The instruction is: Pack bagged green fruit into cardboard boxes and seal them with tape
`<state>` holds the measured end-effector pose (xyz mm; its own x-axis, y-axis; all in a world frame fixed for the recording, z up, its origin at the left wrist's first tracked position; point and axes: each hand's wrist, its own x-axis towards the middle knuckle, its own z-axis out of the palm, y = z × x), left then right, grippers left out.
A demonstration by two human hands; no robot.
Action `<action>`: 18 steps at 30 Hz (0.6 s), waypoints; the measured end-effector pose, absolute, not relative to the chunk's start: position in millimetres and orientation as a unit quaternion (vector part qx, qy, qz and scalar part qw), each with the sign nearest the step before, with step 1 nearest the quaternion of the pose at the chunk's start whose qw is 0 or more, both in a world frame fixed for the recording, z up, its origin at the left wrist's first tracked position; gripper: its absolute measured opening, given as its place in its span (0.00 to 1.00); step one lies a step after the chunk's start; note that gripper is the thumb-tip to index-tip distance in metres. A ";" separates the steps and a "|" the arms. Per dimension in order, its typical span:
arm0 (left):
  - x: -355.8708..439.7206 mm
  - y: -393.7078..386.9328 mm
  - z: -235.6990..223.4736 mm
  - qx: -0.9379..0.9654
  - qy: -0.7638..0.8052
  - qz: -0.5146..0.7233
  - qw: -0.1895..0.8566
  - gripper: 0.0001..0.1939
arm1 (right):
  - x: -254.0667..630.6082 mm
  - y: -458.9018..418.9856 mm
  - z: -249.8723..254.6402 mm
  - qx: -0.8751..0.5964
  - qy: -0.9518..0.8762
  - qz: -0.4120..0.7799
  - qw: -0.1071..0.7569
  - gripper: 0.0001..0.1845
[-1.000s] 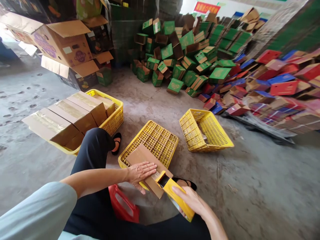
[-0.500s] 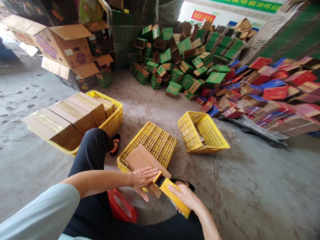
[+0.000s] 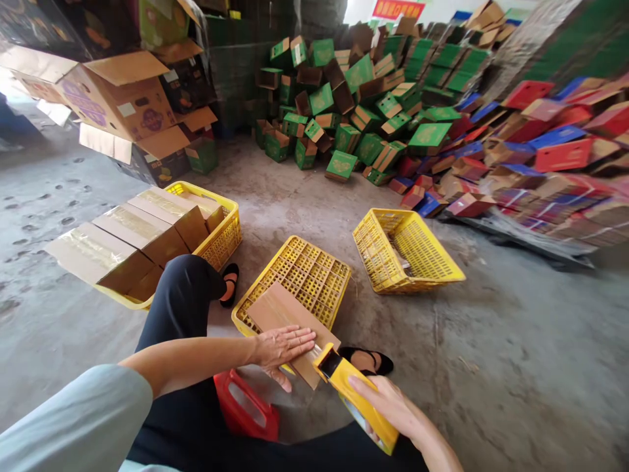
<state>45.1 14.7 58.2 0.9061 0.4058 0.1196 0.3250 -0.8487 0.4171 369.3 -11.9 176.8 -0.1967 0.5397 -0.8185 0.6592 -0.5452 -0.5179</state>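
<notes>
A brown cardboard box [image 3: 275,309] lies on an upturned yellow plastic crate [image 3: 309,265] in front of me. My left hand [image 3: 285,347] rests flat on the box with its fingers stretched out. My right hand [image 3: 388,406] grips a yellow tape dispenser [image 3: 356,390]. The dispenser's head is at the near right edge of the box. A short strip of clear tape [image 3: 312,353] shows on the cardboard between my left fingertips and the dispenser.
To the left, a yellow crate [image 3: 227,231] holds several taped cardboard boxes [image 3: 130,226]. Another yellow crate [image 3: 373,252] stands tilted at the right. A red plastic object [image 3: 246,410] lies between my legs. Heaps of green cartons [image 3: 341,164] and red and blue cartons [image 3: 563,154] lie behind.
My right hand has drawn the tape dispenser right and toward me, and a strip of tape now shows behind it. My left hand has stayed flat on the box. The view has shifted slightly.
</notes>
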 end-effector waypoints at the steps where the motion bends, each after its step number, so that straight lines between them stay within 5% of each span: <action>1: 45.4 16.1 54.7 0.956 0.187 0.098 0.203 0.59 | 374.6 -15.0 180.8 0.636 0.470 -0.610 0.051 0.29; 13: 19.8 67.4 51.4 0.958 0.128 0.047 0.253 0.50 | 342.9 -22.1 182.8 0.657 0.466 -0.593 -0.007 0.27; 18: 28.1 51.9 52.2 0.966 0.133 0.067 0.211 0.56 | 340.2 -27.8 184.2 0.632 0.475 -0.612 -0.026 0.26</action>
